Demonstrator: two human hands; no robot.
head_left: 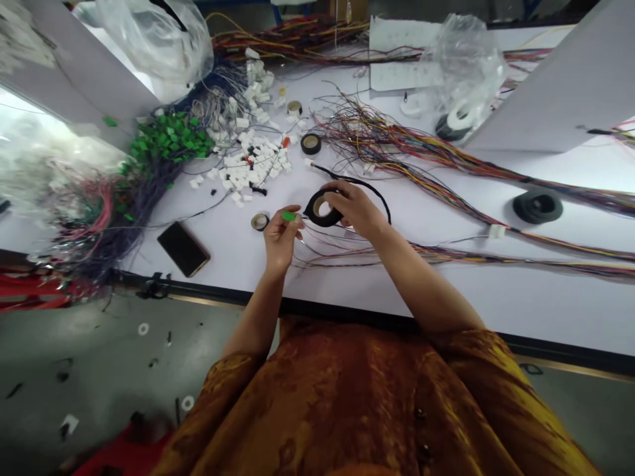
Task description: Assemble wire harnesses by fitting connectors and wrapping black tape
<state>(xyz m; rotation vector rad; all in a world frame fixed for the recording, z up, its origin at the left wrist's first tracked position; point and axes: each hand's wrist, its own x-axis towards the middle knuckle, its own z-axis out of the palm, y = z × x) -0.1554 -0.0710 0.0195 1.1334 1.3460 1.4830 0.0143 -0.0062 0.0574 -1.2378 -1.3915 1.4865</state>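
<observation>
**Spotter:** What are the hands doing on your feed?

**Operator:** The left hand (280,239) pinches a small green piece (288,216) between thumb and fingertip, with its other fingers loosely curled. The right hand (356,210) has its fingers closed around a roll of black cloth tape (310,209), held over the white worktable (436,297) just beside the left hand.

**Spotter:** What's closest to them?

**Operator:** A thin black cable (380,197) arcs past the right hand, and a small tape roll (259,221) sits just left of the left hand.

**Spotter:** How much looks done, and how much is left?

**Operator:** From here, I'd judge that plenty remains undone. The heap of white connectors (251,162) lies loose, and so does the cluster of green clips (171,139). As far as I can see, the multicoloured wire bundles (397,142) spread across the table unwrapped. The black cable is the only length that looks covered, though I can't be certain from this view.
</observation>
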